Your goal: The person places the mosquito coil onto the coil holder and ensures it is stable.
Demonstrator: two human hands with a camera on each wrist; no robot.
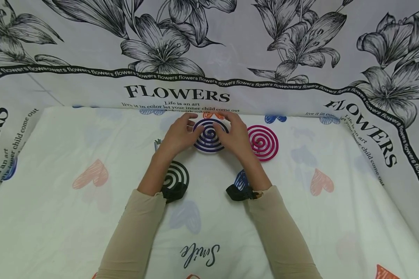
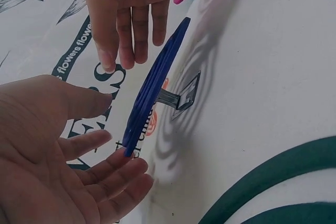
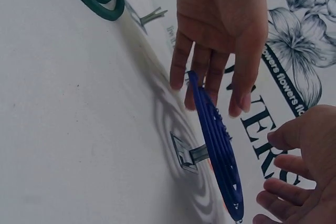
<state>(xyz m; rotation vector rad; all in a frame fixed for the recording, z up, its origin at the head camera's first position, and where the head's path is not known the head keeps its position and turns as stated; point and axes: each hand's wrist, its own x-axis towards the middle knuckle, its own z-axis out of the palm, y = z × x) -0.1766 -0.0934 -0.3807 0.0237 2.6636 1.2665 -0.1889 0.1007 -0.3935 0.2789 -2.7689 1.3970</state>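
A dark blue spiral coil (image 1: pixel 210 134), like a mosquito coil, stands raised above the cloth on a small metal stand (image 2: pixel 169 98). My left hand (image 1: pixel 179 136) is at its left side, fingers spread and relaxed. In the left wrist view, its fingertips come close to the coil's lower edge; whether they touch I cannot tell. On the coil's right side is my right hand (image 1: pixel 236 136), its fingers loosely extended, gripping nothing. The right wrist view shows that hand (image 3: pixel 302 174) apart from the coil's face.
To the right sits a pink coil (image 1: pixel 263 143). A dark green coil (image 1: pixel 186 176) lies beside the left forearm, partly covered by the wrist strap. Another metal stand (image 3: pixel 152 16) is near the green coil. A white heart-print cloth (image 1: pixel 125 217) lies underneath, over a floral sheet (image 1: pixel 241 46).
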